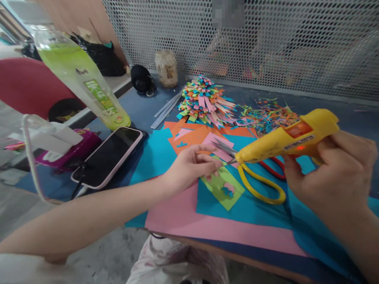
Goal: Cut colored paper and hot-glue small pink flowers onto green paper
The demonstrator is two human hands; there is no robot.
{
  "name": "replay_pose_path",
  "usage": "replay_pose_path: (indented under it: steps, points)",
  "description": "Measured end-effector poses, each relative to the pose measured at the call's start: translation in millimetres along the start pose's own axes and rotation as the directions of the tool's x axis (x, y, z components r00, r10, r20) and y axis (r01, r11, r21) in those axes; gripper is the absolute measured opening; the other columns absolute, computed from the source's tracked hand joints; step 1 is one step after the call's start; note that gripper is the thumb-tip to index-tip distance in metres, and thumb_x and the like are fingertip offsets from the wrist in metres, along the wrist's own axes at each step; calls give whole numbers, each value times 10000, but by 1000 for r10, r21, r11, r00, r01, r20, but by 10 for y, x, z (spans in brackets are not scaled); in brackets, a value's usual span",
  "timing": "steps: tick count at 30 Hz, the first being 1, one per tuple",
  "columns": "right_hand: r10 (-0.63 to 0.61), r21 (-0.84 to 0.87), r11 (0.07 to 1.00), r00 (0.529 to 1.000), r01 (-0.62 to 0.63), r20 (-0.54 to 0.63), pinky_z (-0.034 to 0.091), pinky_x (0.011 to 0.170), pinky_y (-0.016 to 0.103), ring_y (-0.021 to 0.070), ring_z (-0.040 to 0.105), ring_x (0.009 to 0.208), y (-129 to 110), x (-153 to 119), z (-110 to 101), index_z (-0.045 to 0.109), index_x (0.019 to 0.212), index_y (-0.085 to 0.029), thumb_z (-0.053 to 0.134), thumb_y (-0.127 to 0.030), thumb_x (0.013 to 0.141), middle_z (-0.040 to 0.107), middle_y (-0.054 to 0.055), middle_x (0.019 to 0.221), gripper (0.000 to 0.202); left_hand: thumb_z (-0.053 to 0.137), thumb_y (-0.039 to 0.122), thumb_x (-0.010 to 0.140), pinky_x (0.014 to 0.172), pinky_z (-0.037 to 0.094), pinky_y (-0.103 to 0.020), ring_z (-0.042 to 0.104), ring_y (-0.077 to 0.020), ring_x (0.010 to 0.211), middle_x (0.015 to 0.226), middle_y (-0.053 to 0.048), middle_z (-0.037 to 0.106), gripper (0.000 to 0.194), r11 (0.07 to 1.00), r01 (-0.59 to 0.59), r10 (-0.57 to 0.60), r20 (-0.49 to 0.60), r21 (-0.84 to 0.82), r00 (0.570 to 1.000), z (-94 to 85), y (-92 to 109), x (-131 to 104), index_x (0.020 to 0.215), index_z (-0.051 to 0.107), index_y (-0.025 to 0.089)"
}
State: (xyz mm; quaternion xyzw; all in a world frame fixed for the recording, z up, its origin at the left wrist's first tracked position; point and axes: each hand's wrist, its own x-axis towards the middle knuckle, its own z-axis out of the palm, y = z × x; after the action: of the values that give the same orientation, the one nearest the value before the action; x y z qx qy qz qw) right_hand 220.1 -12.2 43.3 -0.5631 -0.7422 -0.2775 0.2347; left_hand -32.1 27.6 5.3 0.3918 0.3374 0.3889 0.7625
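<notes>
My right hand (340, 177) grips a yellow hot glue gun (266, 144) with a lit red light, its nozzle pointing left. Close to the nozzle tip, my left hand (195, 163) has its fingers pinched together; what they hold, if anything, is too small to make out. Below them lies a light green paper strip (217, 193) with a small pink and blue paper piece (228, 189) on it. Scissors with yellow and red handles (262, 199) rest on blue paper (251, 215), partly behind the glue gun. Orange paper (189, 138) lies beyond my left hand.
A cone of fringed coloured paper (204, 100) stands at the back, beside a heap of paper shreds (269, 118) and clear glue sticks (167, 108). A drink bottle (89, 79), a phone (109, 157) and a purple power block (71, 152) occupy the left. Perforated metal (266, 47) rises behind.
</notes>
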Motion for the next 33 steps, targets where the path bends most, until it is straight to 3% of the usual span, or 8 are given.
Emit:
replay_pose_path:
  steps: [7,14,21,25,28,30,33]
  points:
    - [-22,-37,999,1000,23,12,488,777,558,422,619,1012,-5,-21,-5,599,1063,-208,493,-319,899,614,179,1013,225,816,170,672,462,458,-175,632,-86,521,665,16,716,392,1000,9,-9,-2,-4,1000,4,3,-3,979,574,141]
    - [-114,-132,986,989,101,-93,539,783,516,365,651,918,37,-51,45,512,948,-207,668,-270,795,643,170,1000,227,822,186,664,458,460,-176,614,-85,502,655,6,717,399,1000,11,-10,-9,13,1000,5,4,1,977,579,138]
    - [-146,-201,971,987,130,-71,554,754,482,363,663,862,5,-6,35,463,868,-213,656,-261,792,645,165,907,213,825,170,651,453,462,-178,609,-84,492,629,15,708,409,1000,12,-12,-30,-22,999,33,20,-12,975,577,138]
    - [-185,-243,957,978,158,-93,549,759,489,364,655,902,43,-52,70,453,1002,-209,660,-279,812,638,163,994,289,820,161,662,451,451,-171,620,-83,500,636,15,715,397,999,16,-16,-13,-45,1000,27,33,-20,981,585,139]
    - [-230,-270,944,964,187,-136,543,785,515,386,630,1005,54,-62,110,368,1250,-175,648,-305,830,603,200,1135,521,821,161,666,455,446,-170,622,-81,503,633,23,710,393,999,17,-18,-6,-49,1000,22,40,-15,984,592,141]
    - [-187,-241,959,970,146,-156,529,835,542,399,596,1089,82,-34,132,317,1329,-148,607,-342,856,575,221,1185,588,829,166,655,455,444,-174,621,-84,501,625,21,706,401,999,23,-24,-13,-43,1000,25,45,-11,978,594,140]
    - [58,-113,991,994,-68,-94,490,907,571,405,567,1131,301,5,192,388,1293,-92,519,-474,880,552,245,1163,578,840,181,642,464,453,-190,610,-88,490,623,12,702,427,999,39,-40,-29,-27,999,35,54,-15,989,595,136]
